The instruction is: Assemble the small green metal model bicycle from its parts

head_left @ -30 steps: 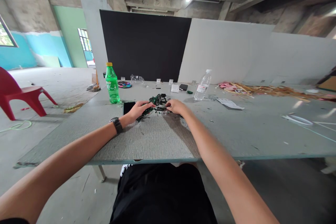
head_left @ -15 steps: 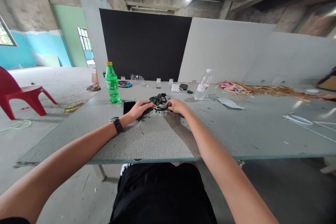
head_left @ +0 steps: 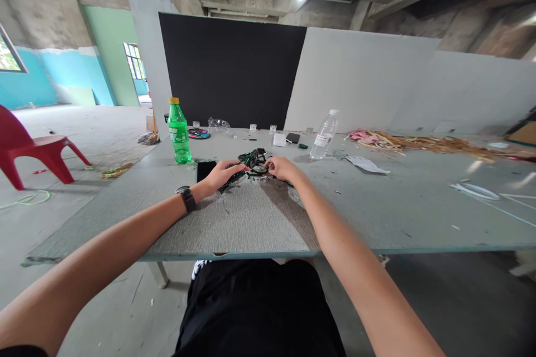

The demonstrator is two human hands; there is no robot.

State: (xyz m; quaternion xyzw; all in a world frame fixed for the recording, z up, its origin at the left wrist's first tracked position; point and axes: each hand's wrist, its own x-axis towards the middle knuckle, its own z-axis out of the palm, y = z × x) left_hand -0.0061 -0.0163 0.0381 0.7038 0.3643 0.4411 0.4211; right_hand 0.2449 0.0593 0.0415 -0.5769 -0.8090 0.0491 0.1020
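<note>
A small black-and-green model with spoked wheels (head_left: 253,158), much like a toy bicycle, lies among loose dark parts between my hands. My left hand (head_left: 224,174), a black watch on its wrist, rests at the model's left side with its fingers closed on a dark part of it. From the right, my right hand (head_left: 281,169) reaches in with thumb and fingertips pinched at the model's edge. Whatever sits in that pinch is too small to make out. A flat black object (head_left: 204,170), phone-like, lies partly under my left hand.
Behind my left hand stands a green bottle (head_left: 179,134); a clear water bottle (head_left: 324,136) stands back right. Farther off lie a white box (head_left: 279,140), a paper sheet (head_left: 367,164) and wooden strips (head_left: 393,140). A clear plastic piece (head_left: 295,196) is beside my right wrist.
</note>
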